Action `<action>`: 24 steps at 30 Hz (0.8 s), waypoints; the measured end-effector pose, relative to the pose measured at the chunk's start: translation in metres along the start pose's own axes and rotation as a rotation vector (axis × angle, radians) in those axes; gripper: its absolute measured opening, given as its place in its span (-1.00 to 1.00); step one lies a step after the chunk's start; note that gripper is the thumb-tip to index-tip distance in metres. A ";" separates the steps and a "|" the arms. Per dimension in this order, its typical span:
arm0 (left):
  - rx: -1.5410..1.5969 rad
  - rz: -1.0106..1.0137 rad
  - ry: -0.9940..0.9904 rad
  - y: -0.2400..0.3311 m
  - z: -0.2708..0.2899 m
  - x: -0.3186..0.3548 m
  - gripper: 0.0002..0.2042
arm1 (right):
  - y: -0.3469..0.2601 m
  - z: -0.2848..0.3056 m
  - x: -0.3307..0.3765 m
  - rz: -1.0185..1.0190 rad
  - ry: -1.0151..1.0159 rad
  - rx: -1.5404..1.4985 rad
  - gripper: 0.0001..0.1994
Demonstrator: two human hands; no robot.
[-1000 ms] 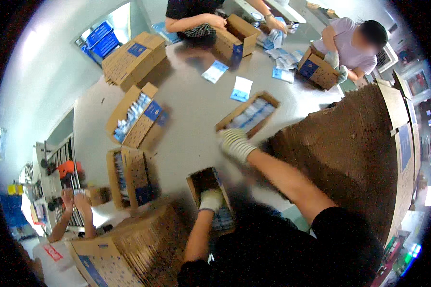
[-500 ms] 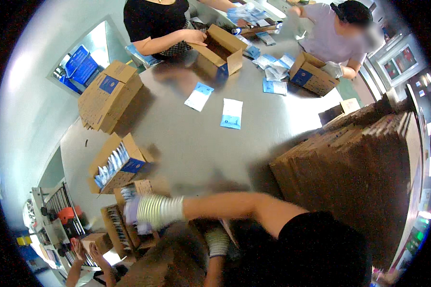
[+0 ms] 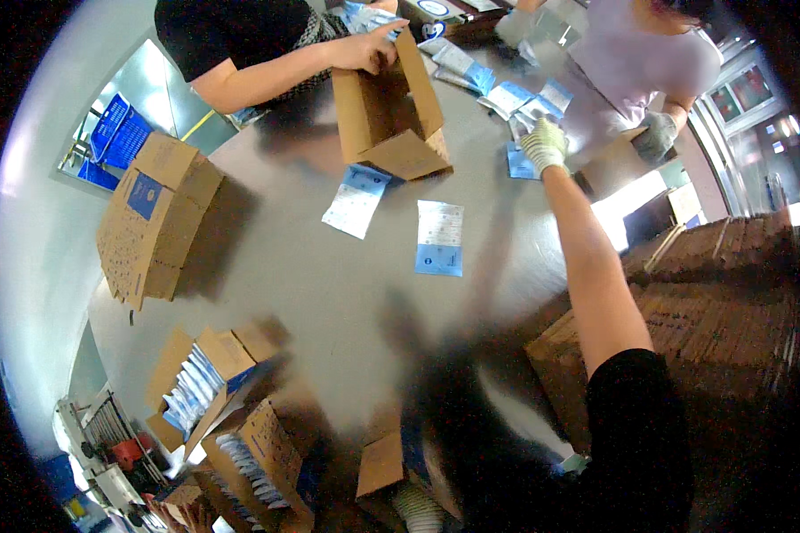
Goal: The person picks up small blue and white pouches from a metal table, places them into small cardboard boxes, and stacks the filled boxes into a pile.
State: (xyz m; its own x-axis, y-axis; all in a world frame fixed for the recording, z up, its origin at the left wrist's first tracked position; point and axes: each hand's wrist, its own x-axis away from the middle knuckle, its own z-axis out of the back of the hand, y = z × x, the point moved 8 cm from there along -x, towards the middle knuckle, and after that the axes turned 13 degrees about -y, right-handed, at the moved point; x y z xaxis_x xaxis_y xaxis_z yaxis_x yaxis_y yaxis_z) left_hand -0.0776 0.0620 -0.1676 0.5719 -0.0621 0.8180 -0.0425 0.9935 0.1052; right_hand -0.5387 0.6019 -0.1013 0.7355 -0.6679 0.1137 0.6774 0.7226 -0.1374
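Note:
My right hand (image 3: 544, 142), in a pale knit glove, is stretched far across the grey table (image 3: 329, 293) and rests on a heap of blue-and-white flat packets (image 3: 517, 111). Whether its fingers grip a packet is not clear. My left hand (image 3: 415, 508), also gloved, is low at the bottom edge by a small open cardboard box (image 3: 384, 464) and is mostly hidden by my dark sleeve. Two loose packets (image 3: 357, 200) (image 3: 439, 237) lie on the table between my arms and the far side.
A person in black holds an open box (image 3: 387, 107) at the far edge. A person in lilac has a gloved hand (image 3: 658, 138) on another box (image 3: 613, 164). Flat cartons (image 3: 156, 222) lie left, packet-filled boxes (image 3: 200, 386) (image 3: 258, 457) lower left, stacked cardboard (image 3: 711, 293) right.
My right arm has swung from the boxes at the lower left across the table to the packet heap at the far right. The view has shifted with it.

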 end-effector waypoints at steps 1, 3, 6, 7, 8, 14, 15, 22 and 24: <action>0.002 0.005 0.004 0.000 -0.001 -0.001 -0.73 | 0.003 -0.010 -0.004 -0.053 -0.052 0.079 -0.39; -0.003 0.012 0.005 -0.003 0.000 -0.001 -0.73 | -0.012 -0.009 0.008 -0.107 -0.415 0.209 -0.21; -0.007 0.007 0.008 -0.003 -0.004 -0.001 -0.73 | 0.014 -0.052 -0.024 0.064 -0.186 0.206 -0.28; -0.006 0.006 0.010 -0.005 -0.006 -0.001 -0.73 | 0.023 -0.063 -0.019 0.058 -0.198 0.218 -0.28; -0.003 0.011 0.016 -0.007 -0.007 0.004 -0.73 | 0.018 -0.064 -0.012 0.091 -0.167 0.213 -0.28; -0.031 -0.029 0.114 -0.015 -0.025 0.012 -0.73 | 0.009 -0.088 0.089 0.086 -0.512 -0.100 -0.29; -0.035 -0.034 0.130 -0.017 -0.029 0.013 -0.73 | -0.011 -0.081 0.121 0.174 -0.396 -0.078 -0.30; 0.019 -0.140 -0.130 0.003 -0.003 0.019 -0.75 | -0.053 -0.064 0.331 0.275 -0.425 0.077 -0.30; 0.078 -0.112 -0.021 -0.003 -0.004 0.025 -0.75 | -0.061 -0.074 0.388 0.410 -0.394 0.152 -0.26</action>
State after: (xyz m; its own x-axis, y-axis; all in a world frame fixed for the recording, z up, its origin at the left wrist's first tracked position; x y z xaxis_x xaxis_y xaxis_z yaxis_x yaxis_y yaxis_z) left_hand -0.0604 0.0580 -0.1499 0.5598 -0.1754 0.8099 -0.0428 0.9699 0.2397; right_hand -0.2956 0.2852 -0.1221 0.8662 -0.2329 0.4422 0.3092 0.9449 -0.1078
